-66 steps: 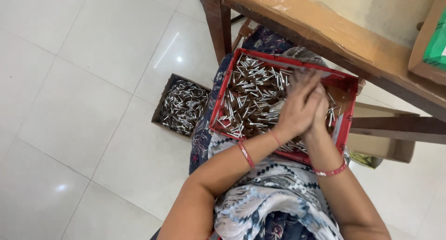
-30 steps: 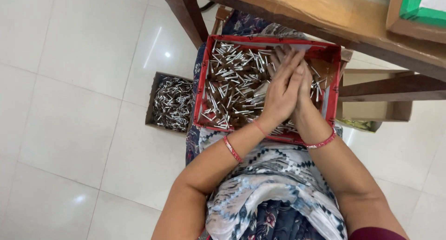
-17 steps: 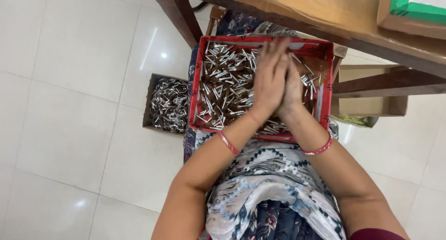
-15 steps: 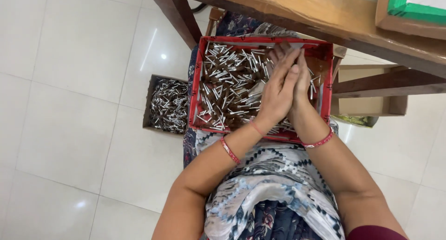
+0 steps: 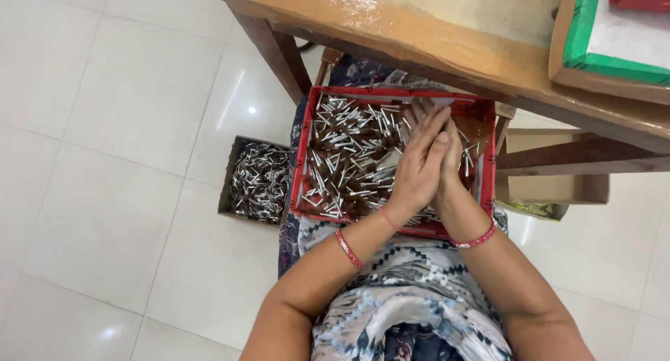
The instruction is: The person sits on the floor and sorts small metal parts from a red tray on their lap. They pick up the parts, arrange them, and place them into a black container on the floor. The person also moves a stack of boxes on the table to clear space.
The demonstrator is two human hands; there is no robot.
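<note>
Palms pressed flat together, our left hand (image 5: 417,167) and right hand (image 5: 450,151) hover over the right half of the red tray (image 5: 305,146) on our lap. The fingers lie straight and closed against each other; whether any pins are caught between the palms we cannot tell, since the hands hide the gap.

The tray is heaped with small silvery metal pins (image 5: 349,155), most of them left of the hands. A cardboard box (image 5: 231,181) holding more of the same pins sits on the tiled floor (image 5: 105,123) just left of the tray.

We judge the main risk to be spilling: the tray rests on cloth over the knees, not on a firm surface, so a hard push near its right wall could tip it and scatter pins over the tiles. Pins slipping from between the palms could also fall past the near rim onto the lap.

Room is tight beyond the tray: the wooden table (image 5: 433,40) overhangs its far edge, and a table leg (image 5: 279,50) stands at its far left corner. Left of the tray, past the box, lies open floor.
</note>
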